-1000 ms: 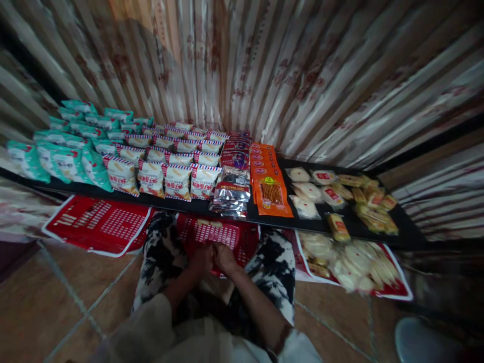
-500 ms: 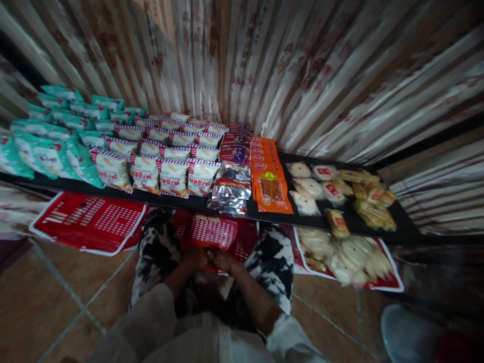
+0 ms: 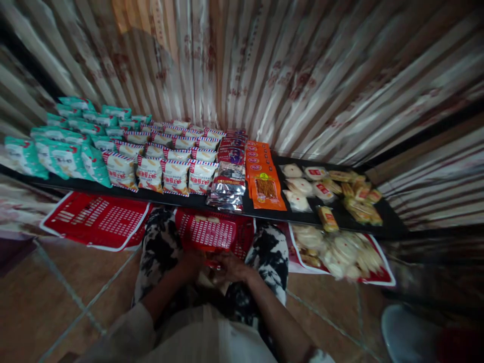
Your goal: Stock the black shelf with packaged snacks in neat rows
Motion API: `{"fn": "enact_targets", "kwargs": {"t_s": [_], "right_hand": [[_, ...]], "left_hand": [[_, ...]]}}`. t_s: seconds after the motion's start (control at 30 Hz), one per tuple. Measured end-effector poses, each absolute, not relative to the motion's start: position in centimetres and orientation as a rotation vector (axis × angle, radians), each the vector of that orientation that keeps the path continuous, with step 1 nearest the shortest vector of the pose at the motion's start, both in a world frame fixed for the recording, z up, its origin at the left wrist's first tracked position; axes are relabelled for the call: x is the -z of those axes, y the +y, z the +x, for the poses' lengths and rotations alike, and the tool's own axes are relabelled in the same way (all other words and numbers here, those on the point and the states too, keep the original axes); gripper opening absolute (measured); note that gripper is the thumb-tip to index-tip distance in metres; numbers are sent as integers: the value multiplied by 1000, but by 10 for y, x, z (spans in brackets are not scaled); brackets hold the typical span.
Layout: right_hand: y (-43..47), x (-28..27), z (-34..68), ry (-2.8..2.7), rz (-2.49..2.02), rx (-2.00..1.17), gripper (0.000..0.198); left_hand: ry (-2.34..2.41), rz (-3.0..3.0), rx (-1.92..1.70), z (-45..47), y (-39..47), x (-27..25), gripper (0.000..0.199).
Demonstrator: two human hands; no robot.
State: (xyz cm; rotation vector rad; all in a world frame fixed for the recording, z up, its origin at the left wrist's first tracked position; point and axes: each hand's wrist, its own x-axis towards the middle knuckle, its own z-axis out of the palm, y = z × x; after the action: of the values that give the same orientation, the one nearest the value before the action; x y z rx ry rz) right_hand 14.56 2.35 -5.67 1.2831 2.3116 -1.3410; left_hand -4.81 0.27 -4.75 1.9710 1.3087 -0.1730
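Low between my knees, my left hand (image 3: pixel 192 265) and my right hand (image 3: pixel 230 267) are close together over the near side of a red plastic basket (image 3: pixel 185 227). A shiny orange packet (image 3: pixel 210 256) shows between them, and the fingers of both hands seem closed on its sides. Dim light and the hands hide most of it. Above, on a black shelf (image 3: pixel 260 216), lie flat orange snack packets (image 3: pixel 266 189) in an overlapping row. Silver-fronted packets (image 3: pixel 228 179) are stacked to their left.
White snack bags (image 3: pixel 176 177) and teal bags (image 3: pixel 70 159) stand in rows at left. Round white packs (image 3: pixel 300 186) and yellow packs (image 3: pixel 361 209) lie at right. Below are another red basket (image 3: pixel 102 217) and a filled one (image 3: pixel 381 267). A pleated curtain (image 3: pixel 242 65) hangs behind.
My hands have moved slightly apart, and my right hand's fingers look more spread over the orange packet. The view has shifted a little; the goods on the shelf stay in place.
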Motion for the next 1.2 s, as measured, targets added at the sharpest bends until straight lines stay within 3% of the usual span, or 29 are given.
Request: {"fn": "enact_targets", "kwargs": {"t_s": [0.23,0.37,0.47,0.57,0.67,0.8,1.0,1.2], "right_hand": [[15,66,150,2485,1472,1273,29],[16,58,153,2521,1722,1318,25],[15,49,155,2476,1937,1631,30],[13,38,157,2360,2064,2015,35],[10,24,160,2280,2171,2264,40],[3,9,165,2184,2245,2421,43],[-10,-10,173,1904,2267,2831,40],[-14,-26,186,1608,2372,3120,38]], "left_hand": [[1401,2086,156,-50,14,29,27],[1452,2181,-105,-50,25,8,28],[1541,2210,-543,-50,31,-7,31],[1587,2112,-823,-49,31,-17,48],[1616,2026,-919,-46,27,-22,57],[1661,2078,-989,-41,26,-24,44],[1685,1955,-1124,-34,29,-27,40],[1480,1210,-1255,-18,34,-24,60]]}}
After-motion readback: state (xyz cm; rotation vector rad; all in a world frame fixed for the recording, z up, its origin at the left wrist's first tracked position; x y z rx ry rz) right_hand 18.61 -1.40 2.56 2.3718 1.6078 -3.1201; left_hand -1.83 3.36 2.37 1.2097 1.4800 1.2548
